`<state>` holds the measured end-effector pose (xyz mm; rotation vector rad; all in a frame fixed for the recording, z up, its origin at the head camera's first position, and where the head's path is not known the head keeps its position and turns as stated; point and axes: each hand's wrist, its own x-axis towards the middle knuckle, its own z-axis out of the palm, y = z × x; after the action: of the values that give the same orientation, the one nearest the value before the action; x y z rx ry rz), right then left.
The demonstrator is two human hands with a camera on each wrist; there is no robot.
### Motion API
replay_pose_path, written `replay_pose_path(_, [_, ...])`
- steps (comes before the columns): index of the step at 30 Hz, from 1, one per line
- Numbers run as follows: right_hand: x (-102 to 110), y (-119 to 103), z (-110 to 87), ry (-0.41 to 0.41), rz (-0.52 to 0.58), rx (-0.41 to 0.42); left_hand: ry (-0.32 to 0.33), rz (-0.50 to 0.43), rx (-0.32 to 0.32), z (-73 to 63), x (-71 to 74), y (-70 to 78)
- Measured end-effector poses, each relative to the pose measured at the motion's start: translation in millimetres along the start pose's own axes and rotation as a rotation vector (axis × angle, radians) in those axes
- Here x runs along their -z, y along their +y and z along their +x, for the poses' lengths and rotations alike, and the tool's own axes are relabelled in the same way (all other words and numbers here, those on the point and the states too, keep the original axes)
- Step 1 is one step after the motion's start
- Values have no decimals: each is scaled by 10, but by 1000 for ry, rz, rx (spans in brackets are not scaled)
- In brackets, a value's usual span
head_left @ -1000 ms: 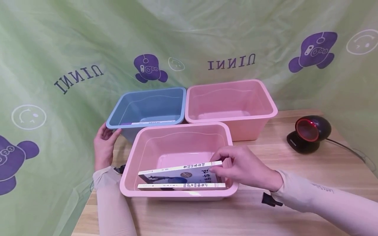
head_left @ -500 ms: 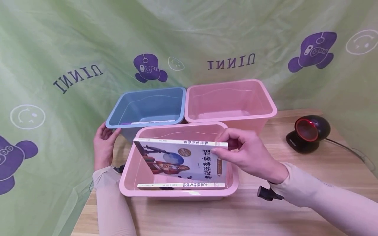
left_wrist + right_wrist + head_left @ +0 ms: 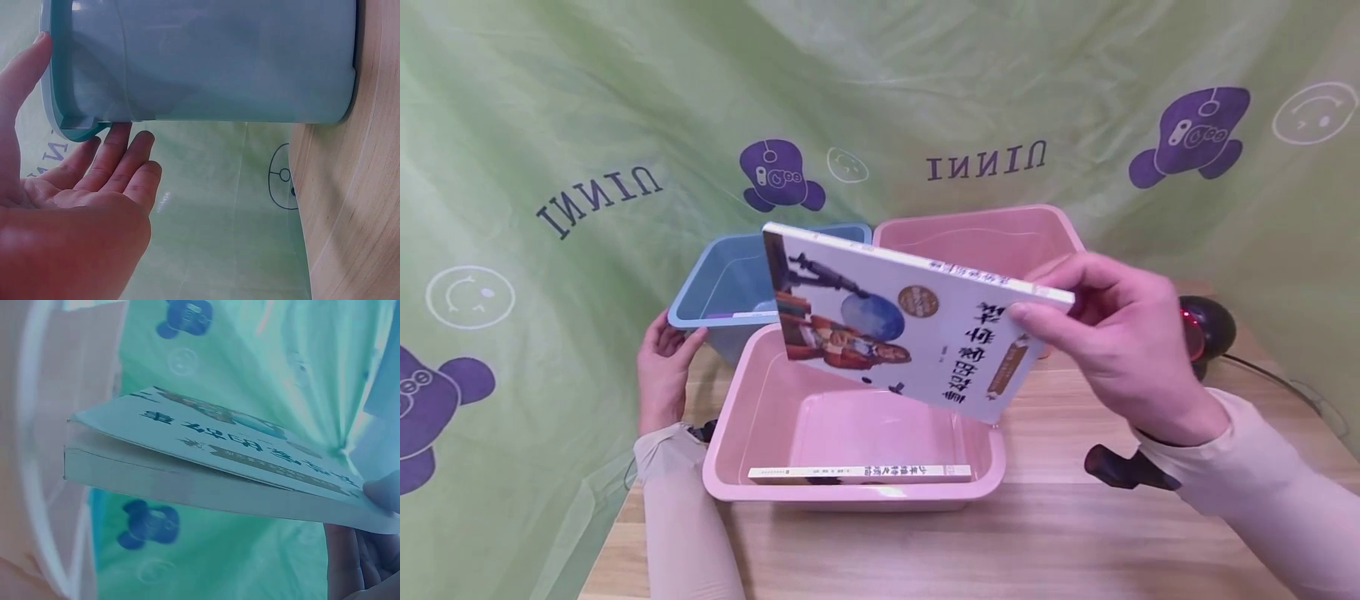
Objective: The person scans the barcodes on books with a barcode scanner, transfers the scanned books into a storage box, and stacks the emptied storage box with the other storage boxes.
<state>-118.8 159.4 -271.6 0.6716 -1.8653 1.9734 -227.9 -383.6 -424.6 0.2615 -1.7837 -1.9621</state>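
My right hand (image 3: 1138,354) pinches a paperback book (image 3: 850,325) at its right end, thumb on the illustrated cover and fingers behind. The book tilts above the front pink bin (image 3: 722,454), its spine edge upward; in the right wrist view its cover lifts slightly from the pages (image 3: 187,490). Another book (image 3: 861,474) stands along the near wall inside that bin, spine up. At the blue bin's (image 3: 730,337) front left corner is my left hand (image 3: 664,375). In the left wrist view its thumb touches the rim, and its fairly straight fingers (image 3: 140,147) lie against the side wall.
A second pink bin (image 3: 977,237) stands behind, beside the blue one, partly hidden by the book. A white spine edge (image 3: 752,315) shows inside the blue bin. To the right, a black device with a red glow (image 3: 1213,329) and a cable is partly behind my right hand.
My right hand has pulled the book up out of the front pink bin and moved it up and to the right, tilting it. The left hand has stayed at the blue bin.
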Motion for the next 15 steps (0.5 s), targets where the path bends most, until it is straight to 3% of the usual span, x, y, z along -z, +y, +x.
replay_pose_path(5, [236,-99,31,116,105,87,1,5,-10,-13,0,-6])
replay_pose_path(11, [668,-111,-68,259,270,92,3,-3,1,5,4,-1])
replay_pose_path(15, [939,-12,-131,311,352,201,8,-1,4,22,8,9])
